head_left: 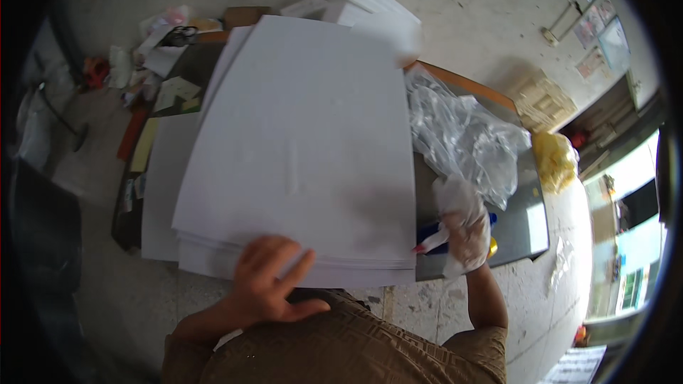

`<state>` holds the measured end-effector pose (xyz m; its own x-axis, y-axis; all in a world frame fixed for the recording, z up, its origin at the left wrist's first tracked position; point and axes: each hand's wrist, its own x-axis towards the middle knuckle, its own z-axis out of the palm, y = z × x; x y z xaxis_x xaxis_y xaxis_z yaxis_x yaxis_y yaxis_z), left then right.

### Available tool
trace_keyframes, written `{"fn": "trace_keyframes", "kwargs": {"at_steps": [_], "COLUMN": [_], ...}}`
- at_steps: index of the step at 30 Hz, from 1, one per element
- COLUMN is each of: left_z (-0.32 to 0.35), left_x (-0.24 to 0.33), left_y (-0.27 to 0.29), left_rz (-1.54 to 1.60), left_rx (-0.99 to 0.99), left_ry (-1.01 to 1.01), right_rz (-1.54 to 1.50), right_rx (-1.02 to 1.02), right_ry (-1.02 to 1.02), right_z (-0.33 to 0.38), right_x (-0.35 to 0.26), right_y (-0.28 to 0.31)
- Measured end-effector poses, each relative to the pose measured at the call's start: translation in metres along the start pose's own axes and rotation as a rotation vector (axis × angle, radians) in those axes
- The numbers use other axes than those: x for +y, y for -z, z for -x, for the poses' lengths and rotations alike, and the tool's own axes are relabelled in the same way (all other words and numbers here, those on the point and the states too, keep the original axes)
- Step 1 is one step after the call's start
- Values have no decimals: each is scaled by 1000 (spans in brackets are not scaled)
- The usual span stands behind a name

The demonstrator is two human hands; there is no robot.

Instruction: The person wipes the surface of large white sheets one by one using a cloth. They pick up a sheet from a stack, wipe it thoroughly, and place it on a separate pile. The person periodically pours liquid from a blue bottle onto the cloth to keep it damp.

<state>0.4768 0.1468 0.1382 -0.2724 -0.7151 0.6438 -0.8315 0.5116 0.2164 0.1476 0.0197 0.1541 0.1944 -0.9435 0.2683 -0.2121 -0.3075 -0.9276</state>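
Note:
A stack of large white sheets (313, 135) covers the middle of the dark table, its near edges slightly fanned. Over the near edge is my left hand (274, 277), fingers apart and holding nothing; whether it touches the sheets is unclear. To the right of the stack, my right hand (469, 231) is closed on a thin white cloth (455, 195), blurred by motion. Around that hand show blue and yellow parts (492, 246) of something partly hidden, and a white nozzle with a red tip (425, 244). I cannot tell whether the hand grips these too.
Crumpled clear plastic (466, 135) lies on the table's right side. White blocks (363, 3) stand beyond the far edge, near a blurred pale patch. Papers and odds and ends (171, 50) clutter the far left. A yellow bag (555, 162) and stacked cardboard (544, 99) are at the right.

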Motion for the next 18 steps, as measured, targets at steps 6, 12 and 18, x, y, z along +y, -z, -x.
{"fn": "trace_keyframes", "kwargs": {"at_steps": [6,12,18], "left_z": [1,-17,-43], "left_x": [-102,-128,-134], "left_y": [49,56,66], "left_rz": [-381,-182,-131], "left_rx": [170,-224,-226], "left_ry": [565,873,915], "right_rz": [-259,-534,-496], "right_rx": [230,209,202], "right_ry": [-374,-328,-372], "right_z": [-24,-23,-26], "right_x": [56,76,77], "right_y": [-25,-43,-39]}}
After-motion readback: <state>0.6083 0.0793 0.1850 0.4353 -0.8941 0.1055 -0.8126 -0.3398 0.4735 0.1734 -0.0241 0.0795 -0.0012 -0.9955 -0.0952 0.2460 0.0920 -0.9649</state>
